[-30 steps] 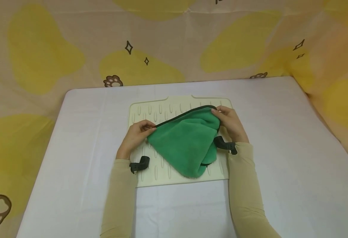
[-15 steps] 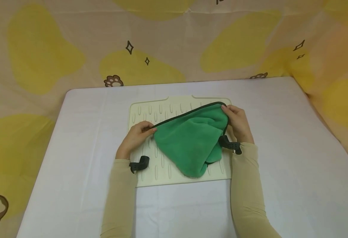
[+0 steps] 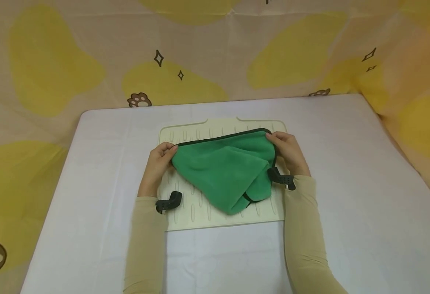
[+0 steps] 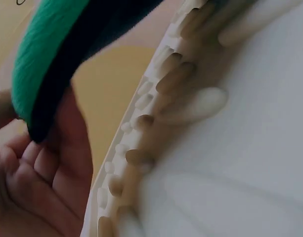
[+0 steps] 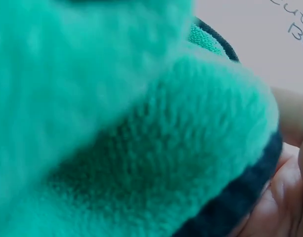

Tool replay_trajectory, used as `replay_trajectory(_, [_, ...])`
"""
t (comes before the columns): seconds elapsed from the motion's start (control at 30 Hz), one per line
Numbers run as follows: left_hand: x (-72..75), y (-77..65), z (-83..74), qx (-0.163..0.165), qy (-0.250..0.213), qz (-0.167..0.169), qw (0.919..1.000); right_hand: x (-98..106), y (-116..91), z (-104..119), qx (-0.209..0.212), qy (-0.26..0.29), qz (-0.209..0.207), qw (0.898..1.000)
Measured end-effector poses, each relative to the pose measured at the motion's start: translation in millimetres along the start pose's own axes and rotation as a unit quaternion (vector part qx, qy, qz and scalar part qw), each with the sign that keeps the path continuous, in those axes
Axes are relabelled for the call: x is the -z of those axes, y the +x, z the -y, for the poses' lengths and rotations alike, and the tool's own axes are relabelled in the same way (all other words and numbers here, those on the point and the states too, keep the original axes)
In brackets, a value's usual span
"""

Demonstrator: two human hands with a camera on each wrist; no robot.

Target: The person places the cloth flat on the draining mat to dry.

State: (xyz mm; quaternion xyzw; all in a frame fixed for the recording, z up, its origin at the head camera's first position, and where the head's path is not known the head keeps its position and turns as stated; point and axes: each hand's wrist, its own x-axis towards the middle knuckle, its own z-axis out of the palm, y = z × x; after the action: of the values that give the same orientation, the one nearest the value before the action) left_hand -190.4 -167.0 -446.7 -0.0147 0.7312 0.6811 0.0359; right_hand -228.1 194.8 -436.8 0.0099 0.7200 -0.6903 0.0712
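A plush green towel (image 3: 222, 171) with a dark border hangs between both hands over a cream ribbed mat (image 3: 185, 218). Its top edge runs nearly straight from one hand to the other, and the lower part droops in folds to a rounded point. My left hand (image 3: 157, 165) pinches the upper left corner between thumb and fingers; the left wrist view has the towel (image 4: 45, 59) held in the fingers, apart from the mat. At the upper right corner, my right hand (image 3: 290, 153) pinches the border. Towel folds (image 5: 166, 133) fill most of the right wrist view.
The mat lies on a table (image 3: 347, 183) covered in white cloth. Behind the table hangs a patterned curtain (image 3: 207, 49) with yellow patches and paw prints. A black wrist camera (image 3: 171, 202) sits on the left sleeve, another wrist camera (image 3: 279, 177) on the right.
My left hand has moved left and slightly away from the body, pulling the towel's top edge longer and more level. My right hand went right, then came back a little left.
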Motion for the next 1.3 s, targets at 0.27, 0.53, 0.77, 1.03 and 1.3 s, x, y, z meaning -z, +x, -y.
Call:
replay_trajectory(0.27, [6.7, 0.1, -1.4, 0.006, 0.041, -0.060, 0.9973, -6.4, 0.8, -0.9, -0.006, -0.027, 0.032, 0.999])
replay_trajectory(0.53, [25.3, -3.9, -2.6, 0.017, 0.051, -0.069, 0.9962, -15.1, 2.5, -1.7, -0.005, -0.064, 0.081, 0.995])
replay_trajectory(0.77, [48.8, -11.0, -5.1, 0.016, 0.073, -0.055, 0.9957, -26.9, 4.2, -0.6, -0.012, -0.070, 0.107, 0.992])
replay_trajectory(1.03, [62.6, -18.1, -9.3, 0.012, 0.065, -0.090, 0.9937, -37.9, 3.6, 0.1, 0.011, -0.082, 0.130, 0.988])
replay_trajectory(1.3, [53.5, -14.3, -8.3, 0.025, 0.045, -0.033, 0.9981, -26.0, 4.7, -1.7, 0.025, -0.080, 0.083, 0.993])
